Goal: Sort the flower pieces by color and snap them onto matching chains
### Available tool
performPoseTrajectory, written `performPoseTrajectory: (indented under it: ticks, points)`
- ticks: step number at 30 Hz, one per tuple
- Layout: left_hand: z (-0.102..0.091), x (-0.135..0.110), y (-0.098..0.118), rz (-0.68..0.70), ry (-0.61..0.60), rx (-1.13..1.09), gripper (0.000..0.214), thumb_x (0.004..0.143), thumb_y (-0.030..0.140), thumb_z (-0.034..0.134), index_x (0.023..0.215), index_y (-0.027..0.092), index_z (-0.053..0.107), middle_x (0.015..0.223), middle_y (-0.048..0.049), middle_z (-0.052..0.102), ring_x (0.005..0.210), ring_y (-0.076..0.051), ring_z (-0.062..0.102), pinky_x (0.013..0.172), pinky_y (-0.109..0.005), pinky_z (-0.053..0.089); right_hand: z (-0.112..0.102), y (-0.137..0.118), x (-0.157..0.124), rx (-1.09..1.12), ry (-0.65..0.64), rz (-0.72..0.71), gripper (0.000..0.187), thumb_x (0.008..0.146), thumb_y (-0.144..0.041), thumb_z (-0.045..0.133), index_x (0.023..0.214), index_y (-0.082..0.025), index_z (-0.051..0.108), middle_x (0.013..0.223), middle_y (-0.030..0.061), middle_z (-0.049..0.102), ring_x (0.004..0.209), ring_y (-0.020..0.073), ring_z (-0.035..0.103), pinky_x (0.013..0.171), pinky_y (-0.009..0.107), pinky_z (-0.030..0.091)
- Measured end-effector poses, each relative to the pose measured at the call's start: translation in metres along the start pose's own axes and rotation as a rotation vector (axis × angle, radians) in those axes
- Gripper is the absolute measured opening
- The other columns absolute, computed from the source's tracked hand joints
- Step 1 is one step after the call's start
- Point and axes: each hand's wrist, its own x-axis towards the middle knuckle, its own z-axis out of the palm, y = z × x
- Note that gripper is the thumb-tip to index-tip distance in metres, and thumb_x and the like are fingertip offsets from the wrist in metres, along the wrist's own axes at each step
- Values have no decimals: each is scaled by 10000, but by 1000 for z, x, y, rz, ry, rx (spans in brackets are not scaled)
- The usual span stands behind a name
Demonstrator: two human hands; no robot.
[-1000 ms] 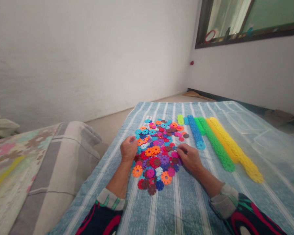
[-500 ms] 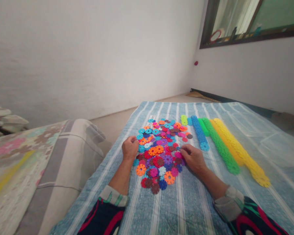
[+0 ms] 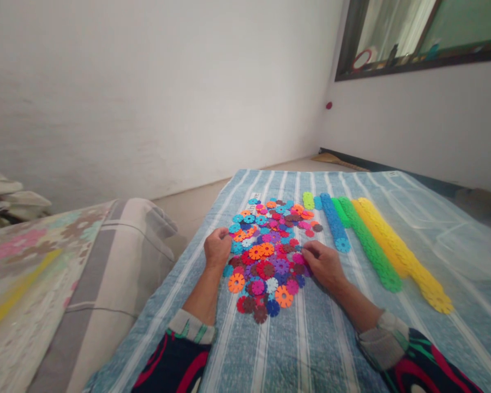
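A loose pile of flat, notched plastic snowflake discs [image 3: 265, 268] in orange, red, purple, brown and blue lies in the middle of the cloth. At its left edge rests my left hand [image 3: 217, 248], fingers curled in; whatever they may hold is hidden. Across the pile, my right hand [image 3: 324, 264] touches the right edge with thumb and fingertips drawn together beside a pink disc. I cannot make out what is between them. Right of the pile lie discs stacked by colour in long overlapping rows: a blue row [image 3: 334, 224], a green row [image 3: 368, 245] and yellow rows [image 3: 405, 256].
A blue striped cloth [image 3: 265, 360] covers the table. Short lime discs [image 3: 308, 200] lie near its far side, and a clear plastic bag [image 3: 462, 245] lies at the right. To the left stands a fabric-covered seat [image 3: 139, 240]. A white wall [image 3: 167, 98] rises behind.
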Motion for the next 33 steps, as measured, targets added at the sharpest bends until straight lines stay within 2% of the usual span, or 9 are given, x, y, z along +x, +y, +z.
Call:
performPoseTrajectory:
  ticks: [7, 25, 33]
  points:
    - [-3, -2, 4, -26, -11, 11, 285, 662, 148, 559, 914, 137, 691, 932, -67, 731, 915, -203, 668, 875, -300, 494, 1, 1, 0, 15, -13, 5, 192, 799, -327, 507, 739, -193, 630, 676, 9, 638, 635, 159, 582, 635, 265, 420]
    - [-2, -2, 3, 5, -11, 13, 295, 639, 157, 535, 885, 127, 696, 910, -83, 726, 899, -221, 666, 862, -308, 490, 0, -1, 0, 0, -12, 11, 195, 787, -326, 502, 717, -191, 624, 660, 8, 632, 618, 158, 573, 621, 260, 403]
    - [-7, -7, 9, 10, -14, 47, 205, 643, 216, 509, 740, 167, 683, 741, -17, 702, 761, -192, 645, 745, -282, 480, 0, -1, 0, 0, -14, 8, 192, 790, -325, 501, 726, -190, 623, 662, 10, 631, 620, 159, 571, 627, 264, 402]
